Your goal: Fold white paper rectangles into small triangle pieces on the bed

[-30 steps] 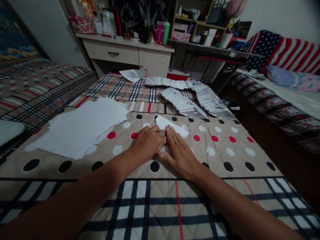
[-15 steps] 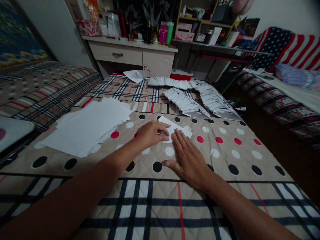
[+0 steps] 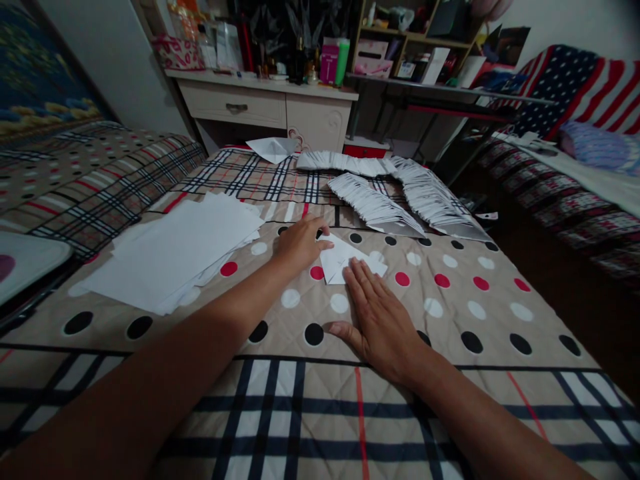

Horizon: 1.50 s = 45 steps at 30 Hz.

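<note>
A small folded white paper (image 3: pixel 345 259) lies on the dotted quilt of the bed (image 3: pixel 450 313). My left hand (image 3: pixel 299 244) rests at the paper's far left corner, with its fingers curled onto that corner. Flat on the quilt lies my right hand (image 3: pixel 379 321), fingers stretched out together, their tips on the paper's near edge. To the left sits a loose stack of white sheets (image 3: pixel 180 247). Long rows of folded white paper pieces (image 3: pixel 400 197) run across the bed behind the hands.
A single folded sheet (image 3: pixel 273 148) lies at the bed's far edge. Beyond stand a cluttered dresser (image 3: pixel 265 110) and a desk with shelves (image 3: pixel 425 80). A second bed with a flag blanket (image 3: pixel 575 127) is at the right, across a dark floor gap. A pillow (image 3: pixel 75 173) sits at left.
My left hand has moved away from me along the paper to its far left corner. My right hand has slid back toward me, so more of the paper shows.
</note>
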Available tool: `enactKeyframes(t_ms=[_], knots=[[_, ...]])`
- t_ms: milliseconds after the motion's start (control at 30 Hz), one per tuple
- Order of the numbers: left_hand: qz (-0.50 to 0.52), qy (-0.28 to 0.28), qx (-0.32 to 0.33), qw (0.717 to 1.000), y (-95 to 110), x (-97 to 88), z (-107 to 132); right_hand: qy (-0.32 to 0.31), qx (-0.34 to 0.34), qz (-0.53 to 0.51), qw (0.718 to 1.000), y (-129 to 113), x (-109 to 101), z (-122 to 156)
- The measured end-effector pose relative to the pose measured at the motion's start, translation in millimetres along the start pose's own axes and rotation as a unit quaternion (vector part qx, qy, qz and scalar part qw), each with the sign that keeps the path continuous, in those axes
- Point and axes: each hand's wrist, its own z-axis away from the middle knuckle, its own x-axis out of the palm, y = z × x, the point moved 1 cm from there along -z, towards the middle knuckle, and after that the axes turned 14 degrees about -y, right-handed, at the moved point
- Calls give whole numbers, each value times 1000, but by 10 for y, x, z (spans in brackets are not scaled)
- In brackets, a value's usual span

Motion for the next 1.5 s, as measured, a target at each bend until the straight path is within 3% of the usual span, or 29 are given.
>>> enactKeyframes(t_ms=[233,433,667,833,1000,1167,1267,1367,1500], knots=[[-25,48,-31,998,-30,35,-19,31,-12,-36,999,27,41,2],[30,-10,-11,999,-81,-14,14,52,-6,-94,994,80,17,-27],[116,-44,12,992,-121,-32,97,133,36,-200,970,209,-34,-143],[187,-14,9,982,-143,-35,256,161,40,-184,969,223,-52,-253],[129,38,-23,991,-95,-68,298,170,24,-187,967,246,-19,-373],[118,-15,-48,992,-45,-79,69,168,19,-226,959,270,-7,-380],[137,-30,-41,989,-79,-87,-24,201,48,-215,954,288,-1,-350],[171,-57,-31,983,-146,-120,45,225,77,-184,954,310,26,-345],[189,-85,-3,978,-270,-223,336,191,82,-138,968,292,53,-388]])
